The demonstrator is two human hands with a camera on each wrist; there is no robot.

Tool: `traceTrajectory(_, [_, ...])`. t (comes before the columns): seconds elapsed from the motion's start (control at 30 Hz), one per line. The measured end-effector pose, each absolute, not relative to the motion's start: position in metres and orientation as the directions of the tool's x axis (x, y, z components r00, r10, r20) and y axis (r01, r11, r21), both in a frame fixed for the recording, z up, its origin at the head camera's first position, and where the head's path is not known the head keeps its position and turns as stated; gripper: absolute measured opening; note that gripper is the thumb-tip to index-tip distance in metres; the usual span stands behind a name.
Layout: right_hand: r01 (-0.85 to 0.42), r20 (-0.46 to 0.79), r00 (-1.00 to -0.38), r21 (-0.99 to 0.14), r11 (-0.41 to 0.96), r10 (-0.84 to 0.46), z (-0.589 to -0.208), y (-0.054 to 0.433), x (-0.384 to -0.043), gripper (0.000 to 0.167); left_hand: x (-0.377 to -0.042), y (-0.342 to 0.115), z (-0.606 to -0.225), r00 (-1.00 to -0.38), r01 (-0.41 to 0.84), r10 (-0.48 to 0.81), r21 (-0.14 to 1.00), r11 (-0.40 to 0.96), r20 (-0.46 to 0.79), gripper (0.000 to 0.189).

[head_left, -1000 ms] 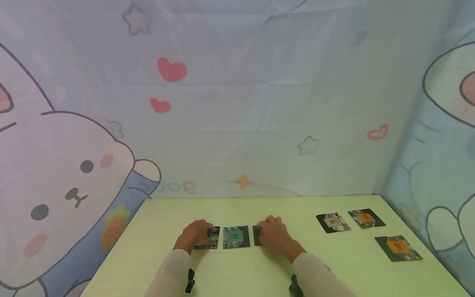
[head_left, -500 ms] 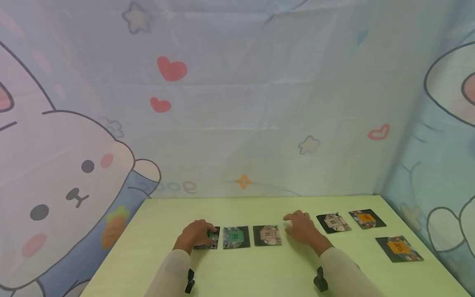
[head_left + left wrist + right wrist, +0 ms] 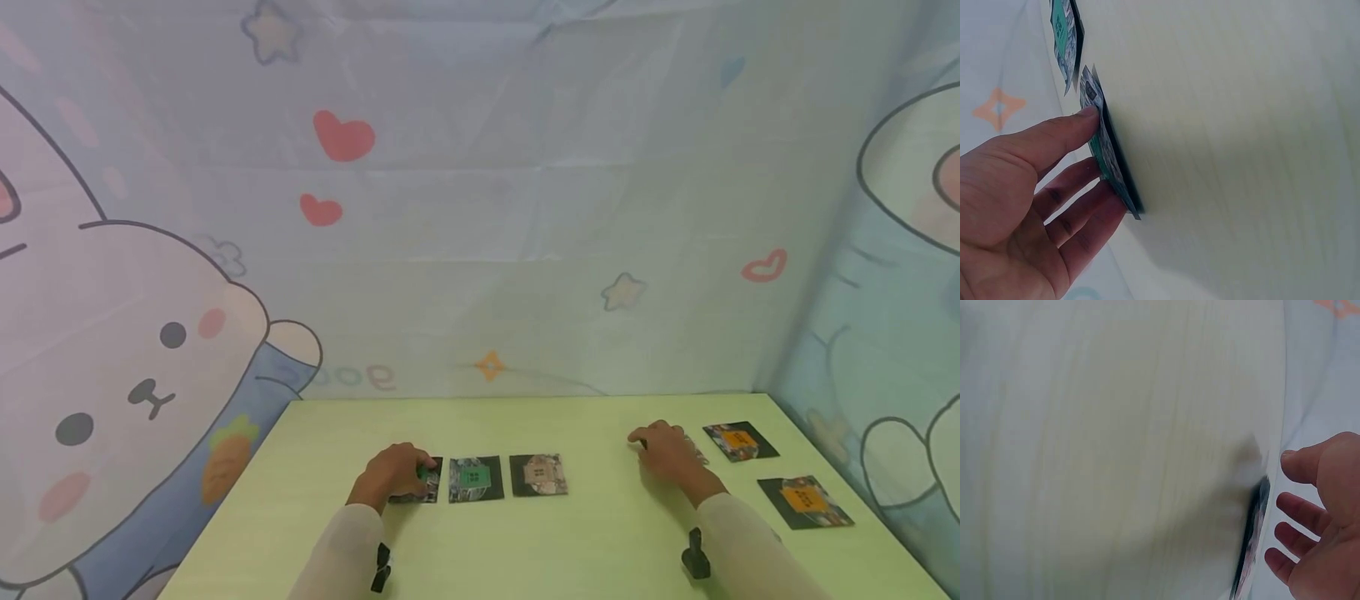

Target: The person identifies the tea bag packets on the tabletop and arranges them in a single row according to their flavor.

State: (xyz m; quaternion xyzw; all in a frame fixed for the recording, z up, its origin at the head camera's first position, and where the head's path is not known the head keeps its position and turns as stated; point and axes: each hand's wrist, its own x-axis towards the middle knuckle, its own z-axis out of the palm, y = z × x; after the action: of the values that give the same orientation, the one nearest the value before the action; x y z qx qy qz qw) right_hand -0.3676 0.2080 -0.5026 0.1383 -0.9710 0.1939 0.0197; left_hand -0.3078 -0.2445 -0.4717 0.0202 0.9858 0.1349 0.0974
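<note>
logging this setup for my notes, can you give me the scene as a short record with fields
left hand: touches a flat dark square with a green label, partly covering it
row: that square at the left end, then a second green-labelled dark square, then a beige-labelled dark square
right hand: fingers apart, nearest a partly hidden flat square; no contact visible
far right: back orange-labelled dark square; front orange-labelled dark square
surface: pale yellow-green table
backdrop: pale printed sheet
label text: too small to read

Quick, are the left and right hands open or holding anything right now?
Left hand: open, touching the leftmost card.
Right hand: open, holding nothing, near a partly hidden card.
</note>
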Motion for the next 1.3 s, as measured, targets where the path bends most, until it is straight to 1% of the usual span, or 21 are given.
traceTrajectory(0.1, [-0.22,0.037,-0.974,-0.362,0.906,-0.222,-0.504,0.221,-0.371,0.035,-0.307,-0.245,-0.473,-0.98,0.013,0.067,0.276,0.961,-0.187,0.039])
traceTrajectory(0.2, [-0.208,0.019,-0.977,-0.312,0.927,-0.213,-0.509,0.231,-0.377,0.034,-0.308,-0.246,-0.474,-0.981,0.023,0.073,0.27,0.963,-0.179,0.038])
traceTrajectory(0.3, [-0.225,0.042,-0.974,-0.28,0.933,-0.222,-0.514,0.239,-0.381,0.031,-0.308,-0.246,-0.474,-0.983,0.022,0.07,0.27,0.963,-0.171,0.037])
traceTrajectory(0.4, [-0.267,0.081,-0.964,-0.273,0.924,-0.255,-0.519,0.245,-0.383,0.027,-0.307,-0.246,-0.473,-0.984,0.015,0.065,0.28,0.96,-0.167,0.036])
traceTrajectory(0.53, [-0.306,0.101,-0.952,-0.299,0.904,-0.289,-0.522,0.25,-0.383,0.026,-0.304,-0.244,-0.473,-0.984,0.01,0.063,0.306,0.952,-0.166,0.035])
traceTrajectory(0.67, [-0.29,0.075,-0.957,-0.352,0.89,-0.282,-0.519,0.252,-0.381,0.027,-0.303,-0.245,-0.474,-0.984,0.01,0.063,0.305,0.952,-0.166,0.035])
traceTrajectory(0.77, [-0.271,0.054,-0.961,-0.372,0.888,-0.271,-0.516,0.252,-0.381,0.027,-0.305,-0.246,-0.473,-0.985,0.011,0.062,0.298,0.955,-0.163,0.036])
traceTrajectory(1.0, [-0.236,0.032,-0.97,-0.38,0.895,-0.242,-0.515,0.252,-0.379,0.03,-0.307,-0.246,-0.472,-0.983,0.014,0.064,0.278,0.96,-0.172,0.037])
traceTrajectory(1.1, [-0.247,0.042,-0.967,-0.376,0.893,-0.25,-0.516,0.251,-0.378,0.03,-0.307,-0.246,-0.471,-0.982,-0.001,0.052,0.278,0.961,-0.181,0.036])
traceTrajectory(1.3, [-0.287,0.072,-0.958,-0.332,0.899,-0.279,-0.514,0.248,-0.374,0.03,-0.306,-0.245,-0.47,-0.982,-0.005,0.047,0.274,0.962,-0.185,0.036])
